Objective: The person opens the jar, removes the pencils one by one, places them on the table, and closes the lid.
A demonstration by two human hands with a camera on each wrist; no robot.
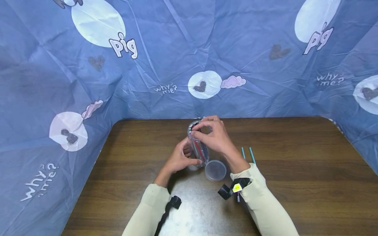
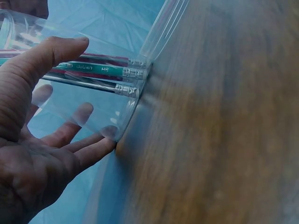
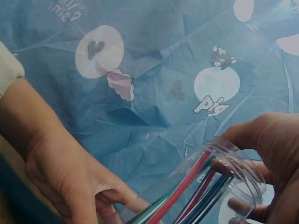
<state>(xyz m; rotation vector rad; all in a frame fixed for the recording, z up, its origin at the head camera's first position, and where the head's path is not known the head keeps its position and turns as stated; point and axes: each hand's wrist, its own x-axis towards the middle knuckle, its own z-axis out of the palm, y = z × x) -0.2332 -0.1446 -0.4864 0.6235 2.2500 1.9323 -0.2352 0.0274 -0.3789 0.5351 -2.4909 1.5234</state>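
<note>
A clear plastic jar (image 1: 197,147) stands tilted in front of me, with several red, green and dark pencils (image 3: 187,191) inside. My left hand (image 1: 180,157) grips its lower part, thumb in front and fingers behind; in the left wrist view, a green pencil (image 2: 93,68) marked HB shows through the wall. Over the jar's mouth, my right hand (image 1: 215,134) bends its thumb and index finger. Its fingertips reach in at the rim (image 3: 252,179) beside the pencil ends; I cannot tell whether they pinch one.
A round clear lid (image 1: 215,170) lies on the brown wooden table (image 1: 295,170) beside the jar. Two teal pencils (image 1: 252,154) lie at the right, partly hidden under the right forearm. Blue printed cloth (image 1: 251,49) hangs behind the table.
</note>
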